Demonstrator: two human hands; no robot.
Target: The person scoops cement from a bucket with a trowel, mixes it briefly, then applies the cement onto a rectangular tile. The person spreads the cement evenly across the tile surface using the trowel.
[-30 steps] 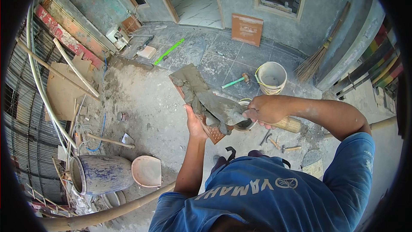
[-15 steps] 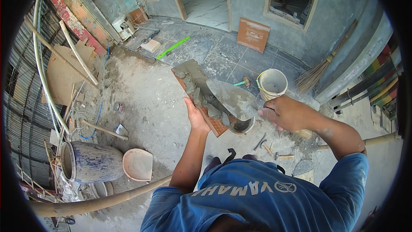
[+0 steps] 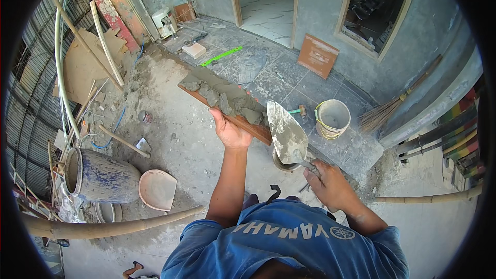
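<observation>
My left hand [image 3: 230, 130] grips a narrow reddish-brown tile [image 3: 254, 130] from its near side, fingertips showing along the far edge. Lumpy wet grey mortar [image 3: 219, 95] covers the tile's upper face. In my right hand [image 3: 328, 183], closed round the handle, is a pointed trowel [image 3: 285, 132] smeared with mortar. Its blade points away from me, close by the tile's right end; whether they touch is unclear. Below the blade, partly hidden by it, stands a round container [image 3: 280, 165] on the ground.
A pale bucket [image 3: 332, 119] stands right of a green-handled hammer [image 3: 297, 110]. Farther off are a green level [image 3: 221, 56] and a square tile [image 3: 318, 56] against the wall. At left lie a blue-stained drum [image 3: 111, 178], a scoop-shaped pan [image 3: 157, 190] and a bamboo pole [image 3: 113, 226].
The trowel has come off the mortar, down and toward me, its blade turning to point away. My left hand has shifted the tile leftward and levelled it. A person's leg now shows at lower left.
</observation>
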